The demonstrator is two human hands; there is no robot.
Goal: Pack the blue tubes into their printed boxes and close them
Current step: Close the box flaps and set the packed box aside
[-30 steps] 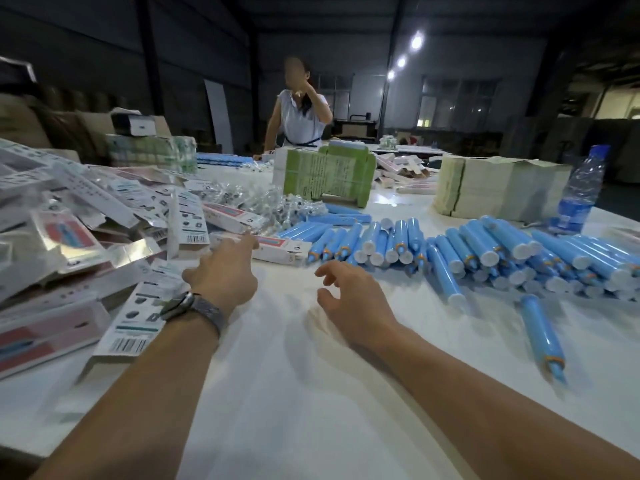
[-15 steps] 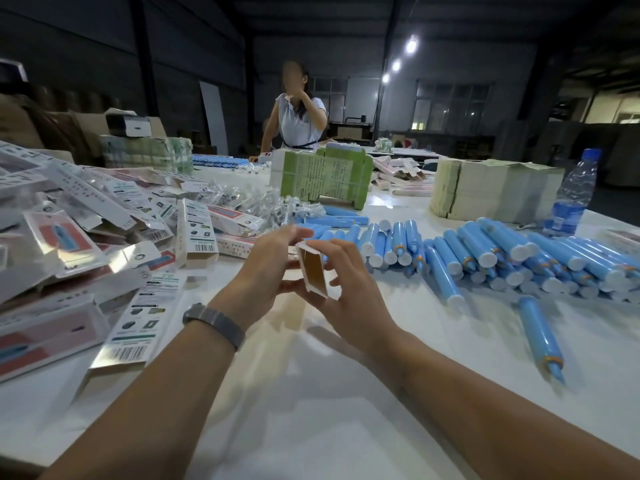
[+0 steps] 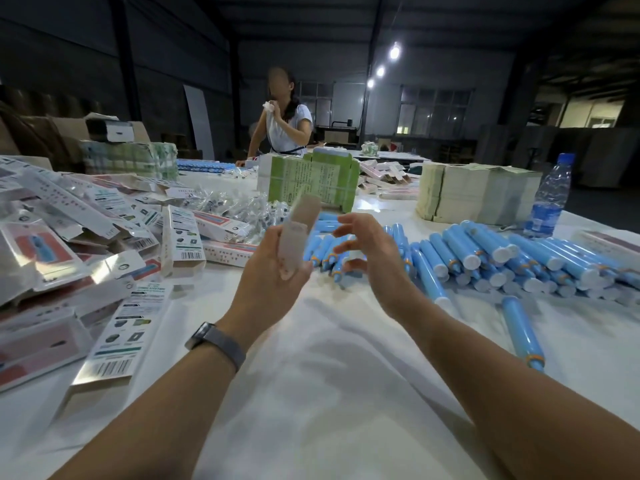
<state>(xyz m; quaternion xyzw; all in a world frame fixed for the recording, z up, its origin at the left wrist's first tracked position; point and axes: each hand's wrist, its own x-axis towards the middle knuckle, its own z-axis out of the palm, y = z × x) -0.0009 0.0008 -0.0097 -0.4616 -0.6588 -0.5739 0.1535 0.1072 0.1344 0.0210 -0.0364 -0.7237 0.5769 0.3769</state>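
My left hand (image 3: 273,268) grips a pale printed box (image 3: 300,230), held upright and tilted, blurred by motion. To its right my right hand (image 3: 367,251) hovers with fingers spread and nothing in it, just above the near end of the blue tubes. A long heap of blue tubes with white caps (image 3: 485,258) runs across the table's right half. One single blue tube (image 3: 521,330) lies apart, nearer to me. Flat and folded printed boxes (image 3: 114,341) are piled on the left.
A white cloth covers the table (image 3: 329,375). Behind the tubes stand a green carton (image 3: 315,181), a stack of pale leaflets (image 3: 478,192) and a water bottle (image 3: 550,199). Small clear bags (image 3: 235,206) lie mid-table. A person stands at the far side (image 3: 284,123).
My left hand reached to the box pile, then both hands held a box. Now the left hand alone holds it raised, and the right hand has let go and moved right.
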